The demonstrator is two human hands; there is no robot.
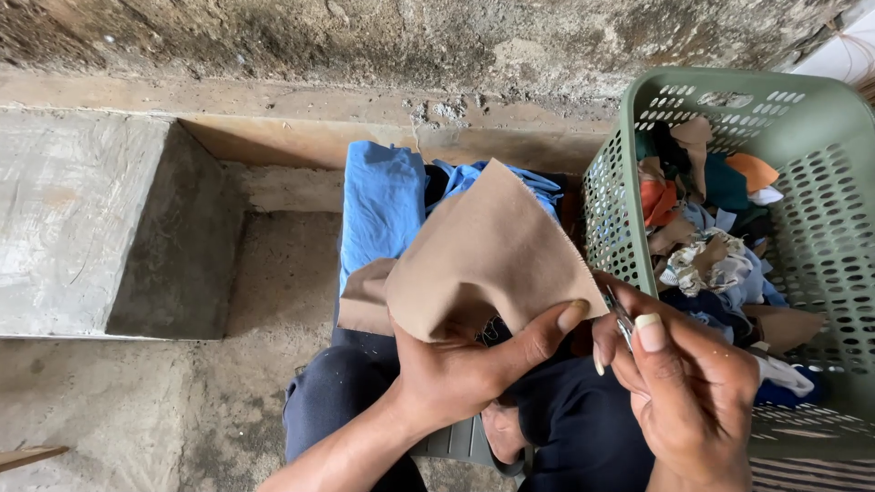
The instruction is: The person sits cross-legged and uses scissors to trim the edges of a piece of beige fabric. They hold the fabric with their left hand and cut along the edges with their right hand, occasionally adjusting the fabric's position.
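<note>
My left hand (pixel 460 374) grips a tan piece of cloth (pixel 483 255) from below, thumb pressed along its lower right edge. My right hand (pixel 684 383) is closed around a small metal tool (pixel 622 319), probably scissors or tweezers, whose tip meets the corner of the tan cloth. Under the cloth, blue fabric (pixel 383 205) lies over my lap, and my knees are in dark trousers (pixel 342 392).
A green perforated plastic basket (pixel 820 146) on the right holds several mixed cloth scraps (pixel 711 255). A concrete block (pixel 82 219) stands at left, a rough wall (pixel 365 36) behind, and a dusty concrete floor (pixel 137 410) below.
</note>
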